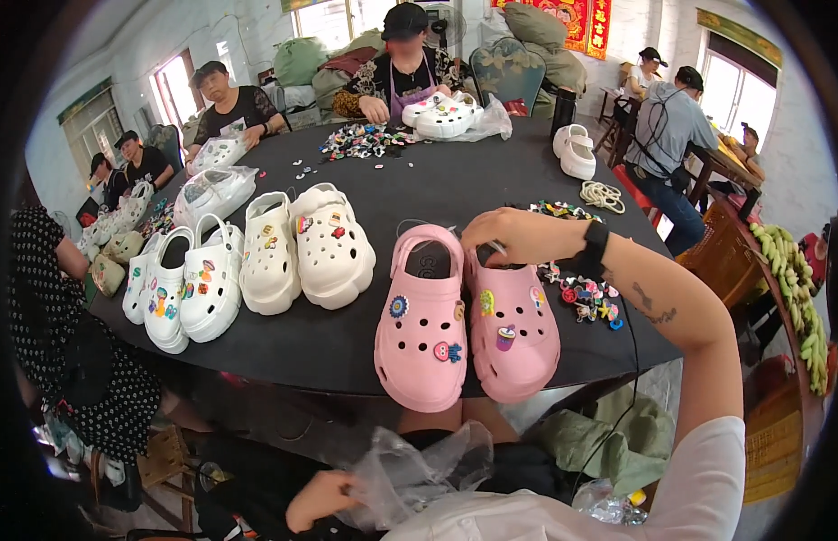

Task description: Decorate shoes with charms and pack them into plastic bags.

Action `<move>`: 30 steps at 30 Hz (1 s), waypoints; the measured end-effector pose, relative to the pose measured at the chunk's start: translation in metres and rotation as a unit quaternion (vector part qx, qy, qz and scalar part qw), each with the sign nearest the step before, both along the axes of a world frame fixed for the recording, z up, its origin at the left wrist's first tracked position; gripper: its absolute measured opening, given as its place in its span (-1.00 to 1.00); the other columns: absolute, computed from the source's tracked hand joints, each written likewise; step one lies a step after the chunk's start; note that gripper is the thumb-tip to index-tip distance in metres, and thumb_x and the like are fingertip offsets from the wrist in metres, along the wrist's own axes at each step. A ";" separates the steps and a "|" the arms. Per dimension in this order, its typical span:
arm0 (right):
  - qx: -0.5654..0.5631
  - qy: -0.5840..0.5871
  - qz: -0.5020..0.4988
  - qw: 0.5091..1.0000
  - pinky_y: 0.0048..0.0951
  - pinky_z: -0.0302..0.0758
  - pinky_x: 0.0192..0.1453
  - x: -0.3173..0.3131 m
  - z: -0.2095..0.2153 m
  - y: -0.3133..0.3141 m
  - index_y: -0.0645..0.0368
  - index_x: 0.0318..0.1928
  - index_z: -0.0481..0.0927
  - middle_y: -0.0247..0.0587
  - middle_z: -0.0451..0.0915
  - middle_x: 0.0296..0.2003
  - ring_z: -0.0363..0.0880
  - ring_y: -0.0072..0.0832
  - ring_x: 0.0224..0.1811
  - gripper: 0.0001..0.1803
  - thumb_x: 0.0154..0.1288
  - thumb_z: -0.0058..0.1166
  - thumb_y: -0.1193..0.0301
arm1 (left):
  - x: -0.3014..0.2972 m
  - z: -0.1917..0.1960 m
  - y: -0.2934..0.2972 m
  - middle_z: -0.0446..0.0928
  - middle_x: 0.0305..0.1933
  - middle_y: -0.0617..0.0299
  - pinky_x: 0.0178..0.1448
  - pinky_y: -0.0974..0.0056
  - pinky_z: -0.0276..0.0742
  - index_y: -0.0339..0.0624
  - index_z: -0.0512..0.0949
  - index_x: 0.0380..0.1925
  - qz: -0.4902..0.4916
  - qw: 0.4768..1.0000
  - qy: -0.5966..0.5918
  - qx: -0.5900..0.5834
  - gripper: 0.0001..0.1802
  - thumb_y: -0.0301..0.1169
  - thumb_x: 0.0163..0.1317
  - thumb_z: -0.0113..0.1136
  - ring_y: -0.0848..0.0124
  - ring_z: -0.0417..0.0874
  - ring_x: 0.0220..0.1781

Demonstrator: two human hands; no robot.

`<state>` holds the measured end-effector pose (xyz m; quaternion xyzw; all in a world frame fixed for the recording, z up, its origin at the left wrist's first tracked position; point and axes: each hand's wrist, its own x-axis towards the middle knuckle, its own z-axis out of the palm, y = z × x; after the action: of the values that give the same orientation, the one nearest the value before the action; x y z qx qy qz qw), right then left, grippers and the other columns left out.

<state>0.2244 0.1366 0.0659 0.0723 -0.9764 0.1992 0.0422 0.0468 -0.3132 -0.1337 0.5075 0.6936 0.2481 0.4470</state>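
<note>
pink clogs [464,311] sit side by side at the near edge of the black round table [455,176], toes toward the wearer, each already dotted with little charms. right hand [509,236] reaches across and comes down on the heel opening of the right-hand pink clog [512,325], fingers curled over its rim and strap; it looks like a grasp on the shoe's collar, though the fingertips are hidden inside. left hand [318,501] is down in the lap, closed on a crumpled clear plastic bag [414,473].

by the look of it the charm fitting on this pair is about finished and the bagging step is in hand: shoe gripped above, bag gathered below. a next move would call for opening the bag's mouth wide, and lifting the clog cleanly so the charms do not snag.

loose charms [586,296] lie just beside the right wrist, with a black wristband [595,243] above them. to the left stand white clogs [333,243] and more decorated white pairs [180,288]; some bagged white clogs [211,191] farther back. a bigger heap of charms [360,140] lies near the far side, where other people sit working. coiled pale cord [602,195] rests right of centre. bananas [793,288] hang along the right edge. bright windows, pale walls, red hanging at the back.
</note>
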 end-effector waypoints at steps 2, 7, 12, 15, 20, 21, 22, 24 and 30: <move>0.035 0.066 -0.044 0.996 -0.25 0.40 0.25 0.014 0.007 -0.007 0.24 0.03 0.55 -0.06 0.57 -0.03 0.48 -0.09 0.12 -0.56 0.06 0.13 0.63 | -0.008 0.025 -0.010 0.54 -0.47 0.13 -0.30 0.27 0.50 -0.28 0.63 -0.39 0.147 0.973 0.055 0.168 -0.74 -0.38 -0.10 0.38 0.36 0.57 -0.44; -0.207 0.217 -0.226 0.927 -0.24 0.41 0.23 0.055 0.036 -0.083 0.24 0.12 0.49 -0.11 0.55 0.05 0.48 -0.20 0.12 -0.56 0.19 0.16 0.57 | -0.028 0.008 -0.046 0.56 -0.44 0.21 -0.34 0.28 0.52 -0.25 0.60 -0.44 0.271 0.862 0.299 0.306 -0.80 -0.37 -0.05 0.30 0.36 0.59 -0.43; -0.231 0.074 0.067 0.968 -0.18 0.20 0.42 0.067 -0.007 -0.169 0.15 0.41 0.10 -0.08 0.10 0.42 0.07 0.02 0.45 -0.12 0.16 0.29 0.31 | 0.032 0.087 0.048 0.58 -0.46 0.21 -0.40 0.25 0.54 -0.16 0.55 -0.51 0.096 0.698 0.657 0.266 -0.85 -0.34 -0.02 0.30 0.26 0.65 -0.42; -0.262 0.055 0.095 0.959 -0.18 0.15 0.46 0.067 -0.038 -0.194 0.16 0.45 0.03 0.01 -0.01 0.46 0.01 -0.01 0.48 -0.07 0.18 0.27 0.27 | 0.034 0.100 0.108 0.57 -0.46 0.26 -0.29 0.25 0.58 -0.13 0.57 -0.49 -0.054 0.919 0.051 0.387 -0.85 -0.36 -0.04 0.32 0.25 0.64 -0.40; -0.317 0.069 0.063 0.944 -0.20 0.17 0.46 0.073 -0.091 -0.169 0.20 0.40 0.14 -0.04 0.22 0.38 0.14 -0.07 0.44 -0.23 0.25 0.14 0.25 | 0.072 0.065 0.133 0.59 -0.17 0.11 -0.05 0.26 0.57 -0.22 0.49 -0.10 -0.020 0.858 0.174 0.483 -0.57 -0.41 0.01 0.37 0.20 0.65 -0.16; -0.249 0.090 0.012 0.964 -0.19 0.22 0.43 0.080 -0.103 -0.162 0.22 0.33 0.24 -0.04 0.31 0.30 0.22 -0.14 0.39 -0.33 0.25 0.12 0.32 | 0.080 0.069 0.133 0.59 -0.17 0.11 -0.05 0.26 0.57 -0.22 0.49 -0.10 -0.020 0.856 0.173 0.487 -0.57 -0.41 0.01 0.37 0.20 0.65 -0.16; -0.180 0.111 -0.040 0.977 -0.17 0.26 0.40 0.089 -0.111 -0.156 0.24 0.27 0.34 -0.04 0.40 0.23 0.30 -0.22 0.34 -0.43 0.25 0.09 0.38 | 0.092 0.088 0.135 0.47 0.04 -0.05 0.02 0.20 0.56 -0.22 0.40 0.03 0.030 0.867 -0.011 0.498 -0.44 -0.41 0.00 0.41 0.15 0.58 0.02; -0.126 0.147 -0.111 0.975 -0.26 0.37 0.27 0.104 -0.101 -0.131 0.25 0.13 0.45 -0.07 0.50 0.10 0.43 -0.27 0.18 -0.57 0.24 0.08 0.44 | 0.095 0.106 0.137 0.34 0.25 -0.21 0.09 0.15 0.55 -0.21 0.32 0.15 0.079 0.848 -0.194 0.487 -0.30 -0.41 0.00 0.45 0.09 0.52 0.20; -0.298 0.165 -0.198 0.919 -0.40 0.46 -0.02 0.103 -0.068 -0.133 0.21 -0.15 0.54 -0.19 0.56 -0.15 0.53 -0.45 -0.09 -0.74 0.14 0.18 0.42 | 0.122 0.135 0.153 -0.03 0.47 -0.19 0.34 -0.05 0.31 0.05 0.47 0.13 -0.032 0.852 0.012 0.523 -0.27 -0.39 -0.13 0.57 -0.04 0.28 0.36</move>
<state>0.3275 0.0032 -0.0019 -0.1069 -0.8456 0.4536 0.2605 0.1691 -0.1604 0.0017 0.6912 0.4502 0.5534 0.1153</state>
